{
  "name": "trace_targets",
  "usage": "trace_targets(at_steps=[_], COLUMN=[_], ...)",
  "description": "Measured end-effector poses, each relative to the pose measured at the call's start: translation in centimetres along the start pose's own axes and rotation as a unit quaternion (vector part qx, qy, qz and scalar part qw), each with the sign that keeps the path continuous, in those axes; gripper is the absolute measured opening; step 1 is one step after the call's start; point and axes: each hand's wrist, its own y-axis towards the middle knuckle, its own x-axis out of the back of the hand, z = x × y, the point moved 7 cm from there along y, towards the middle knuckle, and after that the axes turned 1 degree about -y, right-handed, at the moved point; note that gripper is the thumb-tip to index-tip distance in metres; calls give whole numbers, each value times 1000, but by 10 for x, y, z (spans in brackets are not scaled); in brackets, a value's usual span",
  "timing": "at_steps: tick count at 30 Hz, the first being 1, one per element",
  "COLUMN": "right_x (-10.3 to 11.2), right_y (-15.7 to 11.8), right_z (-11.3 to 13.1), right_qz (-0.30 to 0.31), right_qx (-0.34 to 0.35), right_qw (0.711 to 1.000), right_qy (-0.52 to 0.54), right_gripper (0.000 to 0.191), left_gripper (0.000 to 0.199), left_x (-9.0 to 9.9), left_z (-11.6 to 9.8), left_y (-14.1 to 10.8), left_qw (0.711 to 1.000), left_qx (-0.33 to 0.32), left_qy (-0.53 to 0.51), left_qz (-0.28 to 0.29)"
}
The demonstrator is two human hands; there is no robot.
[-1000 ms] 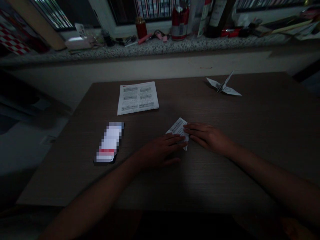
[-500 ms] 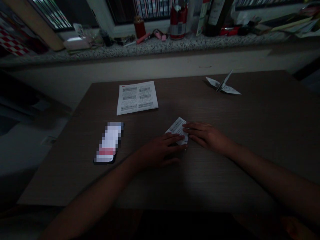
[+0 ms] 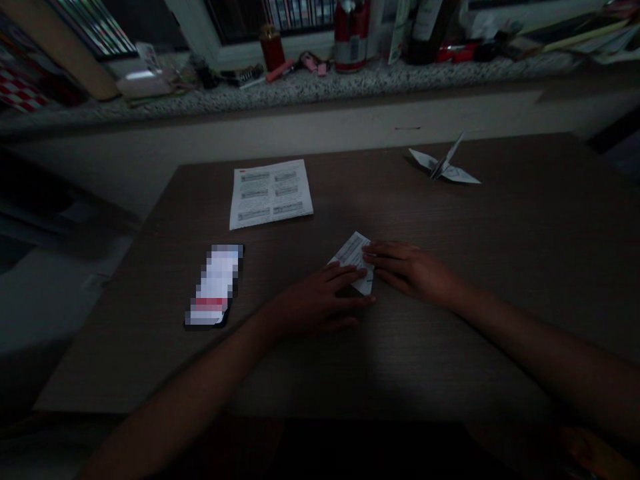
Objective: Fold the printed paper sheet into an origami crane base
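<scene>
A small folded piece of printed paper (image 3: 354,252) lies flat on the dark wooden table, between my hands. My left hand (image 3: 323,299) rests over its lower left part, fingers stretched out, some lying on the paper and the lower ones spread toward the table. From the right, my right hand (image 3: 407,267) lays its extended fingertips on the paper's right edge. Both hands are flat and grip nothing. The paper's lower left portion is hidden under the left fingers.
A phone (image 3: 215,283) with a lit, blurred screen lies left of my hands. Behind are a printed sheet (image 3: 271,193) and a folded paper crane (image 3: 445,163). The granite sill (image 3: 300,90) holds a red can (image 3: 350,40), a dark bottle (image 3: 425,33) and small clutter.
The view has shifted slightly. The lower left fingers have moved a little off the paper's bottom corner, which now shows more. My right hand stays at the paper's right edge.
</scene>
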Motion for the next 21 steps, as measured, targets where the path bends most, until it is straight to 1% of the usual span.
trace_targets(at_steps=[7,10,14,21], right_x=[-1,-2,-3,-4], right_y=[-1,-1,-1,-1], right_z=[1,2,4,5], right_qz=[0,2,9,4], right_qx=[2,3,1,11], right_qw=[1000,1000,1000,999], right_qy=[-12,-19,-19,-35], right_gripper=[37,38,38,37], left_gripper=[48,51,59,55], left_x=[1,1,0,0], left_z=[1,1,2,2], left_y=[0,0,0,0], left_qw=[1000,1000,1000,1000], left_qx=[-8,-10,2,16], left_qy=[14,10,1,2], left_qz=[18,12,3,5])
